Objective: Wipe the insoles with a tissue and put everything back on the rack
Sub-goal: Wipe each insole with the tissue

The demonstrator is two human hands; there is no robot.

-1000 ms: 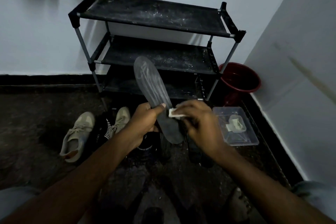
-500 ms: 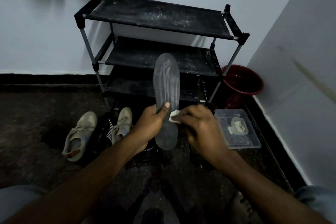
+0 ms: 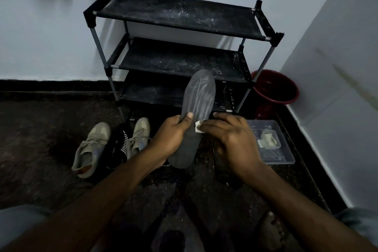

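Observation:
A dark grey insole (image 3: 199,96) stands nearly upright in front of the black three-shelf rack (image 3: 178,16). My left hand (image 3: 171,135) grips the insole at its middle, thumb across the face. My right hand (image 3: 231,139) pinches a small white tissue (image 3: 198,128) and presses it against the insole's right edge just below the thumb. Pale wipe streaks show on the insole's upper half. A pair of beige sneakers (image 3: 92,145) lies on the floor to the left, with black striped socks (image 3: 120,145) between them.
A clear plastic box (image 3: 284,157) holding a small greenish item sits on the floor at right. A red bucket (image 3: 276,90) stands in the corner beside the rack. The right wall is close. Dark shoes lie under my hands, partly hidden.
The insole has swung from leaning left to nearly upright, tilting slightly right. Both hands and the tissue stayed at its middle, and the view shifted a little.

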